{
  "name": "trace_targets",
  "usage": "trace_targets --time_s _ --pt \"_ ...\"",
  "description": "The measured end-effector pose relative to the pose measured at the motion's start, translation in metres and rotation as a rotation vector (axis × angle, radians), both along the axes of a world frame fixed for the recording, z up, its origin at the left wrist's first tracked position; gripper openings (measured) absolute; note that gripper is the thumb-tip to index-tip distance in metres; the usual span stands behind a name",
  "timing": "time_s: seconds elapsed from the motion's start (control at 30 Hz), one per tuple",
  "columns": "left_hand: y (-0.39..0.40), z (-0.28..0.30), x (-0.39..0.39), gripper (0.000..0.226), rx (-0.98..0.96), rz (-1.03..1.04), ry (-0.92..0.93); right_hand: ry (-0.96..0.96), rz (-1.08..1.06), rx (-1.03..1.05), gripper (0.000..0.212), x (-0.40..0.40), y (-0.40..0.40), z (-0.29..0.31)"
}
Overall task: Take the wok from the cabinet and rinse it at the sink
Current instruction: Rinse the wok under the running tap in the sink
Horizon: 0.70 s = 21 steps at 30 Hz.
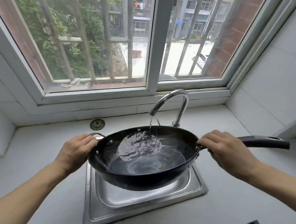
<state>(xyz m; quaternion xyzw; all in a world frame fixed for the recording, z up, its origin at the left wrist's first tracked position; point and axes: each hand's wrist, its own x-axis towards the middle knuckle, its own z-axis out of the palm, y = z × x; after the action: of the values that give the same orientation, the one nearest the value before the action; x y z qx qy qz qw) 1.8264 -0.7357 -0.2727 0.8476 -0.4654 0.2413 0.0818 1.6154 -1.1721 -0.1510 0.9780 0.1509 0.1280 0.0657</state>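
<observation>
Where the picture ends at the bottom, both forearms are cut off, so nothing of the person above them shows, and a dark corner of something (251,223) at the lower right edge is too cropped to make out. Just beyond, the steel sink (148,199) is set into the pale counter (45,194); most of its basin is hidden under the wok (146,163), and its drain cannot be seen.

That black wok is held over the sink, tilted a little. Water pools in its far half, rippling so much that the metal beneath is hard to read.

On one side the left hand (75,153) reaches in with the wrist bent, its fingers curled over the wok's small loop handle (95,135) at the rim; the fingertips are hidden behind the handle and rim. Opposite, the right hand (226,150) grips the long handle (263,141) close to where it joins the pan, knuckles up, fingers wrapped over the top and their tips out of sight below.

Behind the wok the chrome tap (176,101) arches over, a thin stream falling from its spout into the pan; its base is partly hidden by the wok's far rim. To its left a round metal cap (97,124) lies on the counter. Farthest off, the barred window (140,43) shows blurred trees and buildings.
</observation>
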Motion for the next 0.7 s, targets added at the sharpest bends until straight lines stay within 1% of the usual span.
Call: trace_targets --time_s 0.3,0.47,0.6,0.7 --pt "0.047 0.028 -0.013 0.022 0.122 0.108 -0.065 -0.018 0.057 0.117 0.047 0.037 0.014 -0.035" --pt "0.066 0.043 -0.019 0.030 0.126 0.177 -0.091 -0.025 0.109 0.189 0.042 0.057 0.025 -0.048" --pt "0.078 0.053 -0.025 0.025 0.127 0.231 -0.122 -0.019 0.170 0.210 0.023 0.072 0.033 -0.059" --pt "0.088 0.053 -0.030 0.025 0.145 0.243 -0.125 -0.009 0.187 0.224 0.018 0.083 0.037 -0.071"
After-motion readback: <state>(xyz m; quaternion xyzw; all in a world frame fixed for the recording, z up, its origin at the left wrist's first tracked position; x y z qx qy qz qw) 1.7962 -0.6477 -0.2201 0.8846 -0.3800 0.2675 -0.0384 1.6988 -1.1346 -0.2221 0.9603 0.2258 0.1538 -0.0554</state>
